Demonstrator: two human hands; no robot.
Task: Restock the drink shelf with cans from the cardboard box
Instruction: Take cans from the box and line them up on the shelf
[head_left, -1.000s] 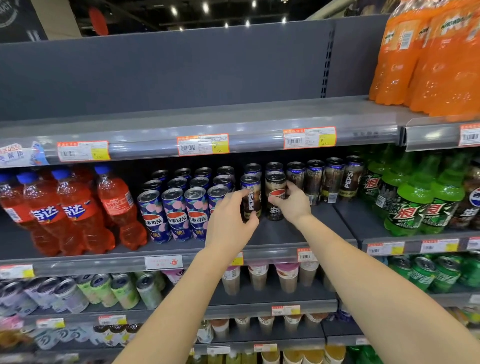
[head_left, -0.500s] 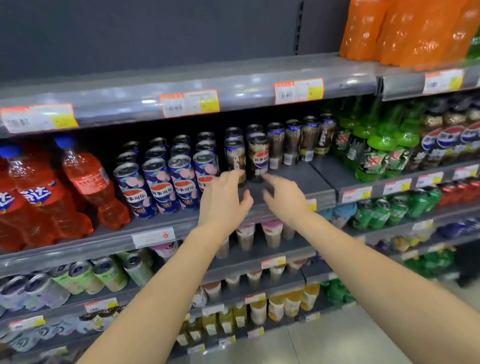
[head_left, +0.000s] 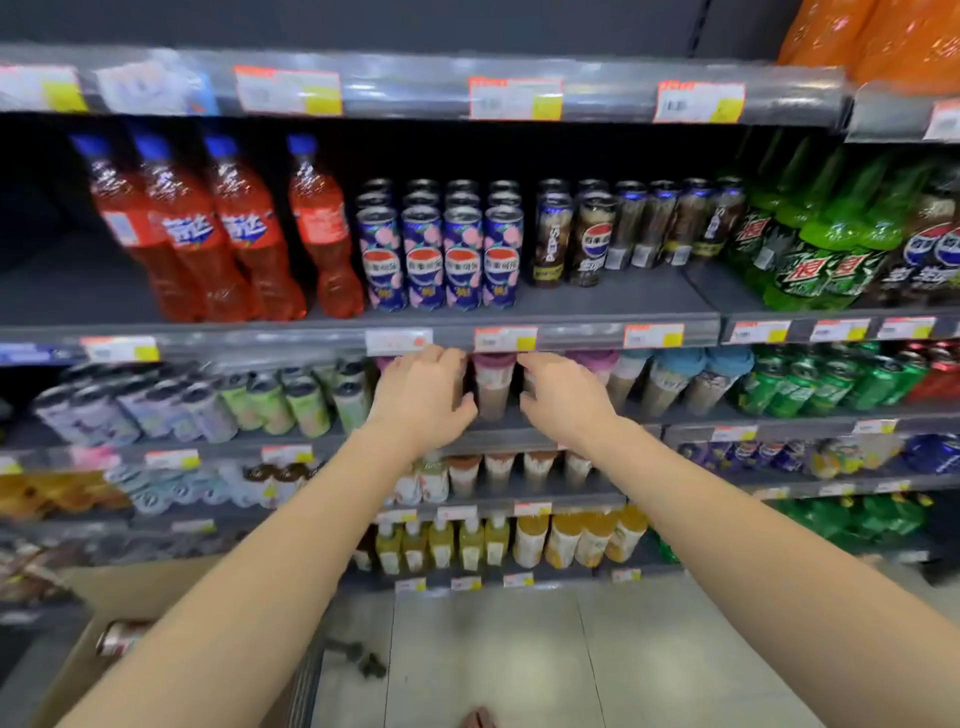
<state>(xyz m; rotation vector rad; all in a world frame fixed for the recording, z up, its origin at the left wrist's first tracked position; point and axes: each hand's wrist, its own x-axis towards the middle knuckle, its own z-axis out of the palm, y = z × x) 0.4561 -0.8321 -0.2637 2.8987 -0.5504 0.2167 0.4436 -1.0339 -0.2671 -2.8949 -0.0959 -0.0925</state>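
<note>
Two dark Pepsi cans (head_left: 571, 241) stand at the front of their row on the grey drink shelf (head_left: 597, 306), right of a block of blue and pink Pepsi cans (head_left: 441, 260). My left hand (head_left: 421, 397) and my right hand (head_left: 563, 400) hover side by side below that shelf's edge, in front of cup drinks (head_left: 493, 384). Both hands hold nothing and their fingers are loosely curled. The cardboard box (head_left: 119, 587) shows at the bottom left, partly behind my left forearm, with one can (head_left: 122, 636) lying in it.
Red soda bottles (head_left: 223, 234) stand left of the cans and green bottles (head_left: 826, 244) to the right. Lower shelves hold pale cans (head_left: 270, 400), green cans (head_left: 810, 379) and yellow bottles (head_left: 498, 540). Grey floor tiles (head_left: 519, 654) lie below.
Both hands let go of the two dark Pepsi cans and dropped below the shelf edge. The view tilted down, bringing the cardboard box and floor into sight.
</note>
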